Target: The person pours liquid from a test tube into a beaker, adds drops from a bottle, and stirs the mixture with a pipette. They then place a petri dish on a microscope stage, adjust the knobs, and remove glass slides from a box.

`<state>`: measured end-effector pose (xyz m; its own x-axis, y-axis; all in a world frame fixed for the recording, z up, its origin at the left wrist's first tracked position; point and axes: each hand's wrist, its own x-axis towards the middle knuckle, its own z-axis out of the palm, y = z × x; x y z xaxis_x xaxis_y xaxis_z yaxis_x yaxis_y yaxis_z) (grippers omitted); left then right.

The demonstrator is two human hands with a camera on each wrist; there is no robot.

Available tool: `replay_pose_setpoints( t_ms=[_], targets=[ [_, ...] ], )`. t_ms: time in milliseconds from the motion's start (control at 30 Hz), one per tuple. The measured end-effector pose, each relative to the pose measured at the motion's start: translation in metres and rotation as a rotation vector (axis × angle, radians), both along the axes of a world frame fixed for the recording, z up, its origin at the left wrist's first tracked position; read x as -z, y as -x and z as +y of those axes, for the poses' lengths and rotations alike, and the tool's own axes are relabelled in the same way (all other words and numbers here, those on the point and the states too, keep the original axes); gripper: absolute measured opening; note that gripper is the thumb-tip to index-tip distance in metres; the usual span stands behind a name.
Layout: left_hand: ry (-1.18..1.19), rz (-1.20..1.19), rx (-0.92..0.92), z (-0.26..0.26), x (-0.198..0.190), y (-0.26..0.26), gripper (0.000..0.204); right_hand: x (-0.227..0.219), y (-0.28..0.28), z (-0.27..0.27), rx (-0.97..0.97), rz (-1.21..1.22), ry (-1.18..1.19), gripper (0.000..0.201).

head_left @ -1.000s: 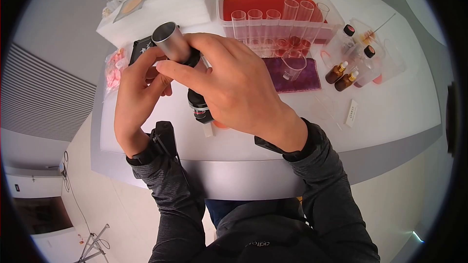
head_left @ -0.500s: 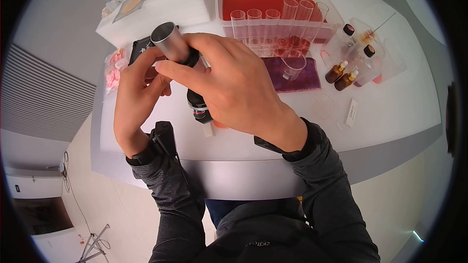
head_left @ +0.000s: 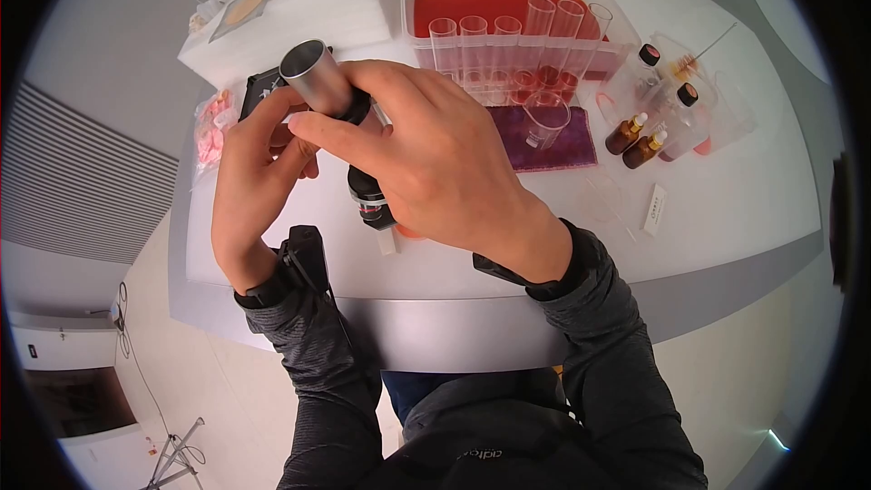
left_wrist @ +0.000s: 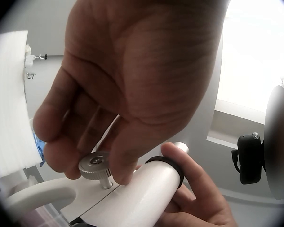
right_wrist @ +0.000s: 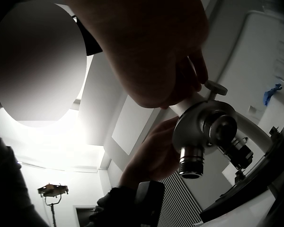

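A microscope is tilted under both hands. In the head view, its silver tube (head_left: 313, 73) points up past the fingers; a black objective part (head_left: 370, 204) shows below. The left hand (head_left: 249, 186) is at the tube's left side. In the left wrist view, the left hand (left_wrist: 137, 71) pinches a knurled metal knob (left_wrist: 95, 165) beside the white tube (left_wrist: 144, 196). The right hand (head_left: 445, 150) curls over the tube from the right, and in the left wrist view its thumb and fingers grip near the black ring (left_wrist: 173, 165). The right wrist view shows the objective turret (right_wrist: 199, 125).
Clear tubes (head_left: 474, 41) stand before a clear bin of red liquid (head_left: 472, 14). A beaker (head_left: 546, 122) is on a purple cloth (head_left: 576, 141). Dropper bottles (head_left: 626, 134) and black-capped bottles (head_left: 676, 118) stand right. White foam (head_left: 336, 14) and a pink bag (head_left: 213, 132) lie left.
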<state>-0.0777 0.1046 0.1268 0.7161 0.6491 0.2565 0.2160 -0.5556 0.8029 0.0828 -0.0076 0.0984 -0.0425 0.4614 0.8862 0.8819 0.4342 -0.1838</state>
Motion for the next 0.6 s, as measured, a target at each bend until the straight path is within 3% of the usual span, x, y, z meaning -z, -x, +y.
replay_pose_setpoints(
  t_ms=[600],
  targets=[
    [-0.036,0.028,-0.034,-0.0004,-0.0015,0.0006,0.024,0.0006,0.0009,0.0006,0.018,-0.005,0.000,0.043]
  ],
)
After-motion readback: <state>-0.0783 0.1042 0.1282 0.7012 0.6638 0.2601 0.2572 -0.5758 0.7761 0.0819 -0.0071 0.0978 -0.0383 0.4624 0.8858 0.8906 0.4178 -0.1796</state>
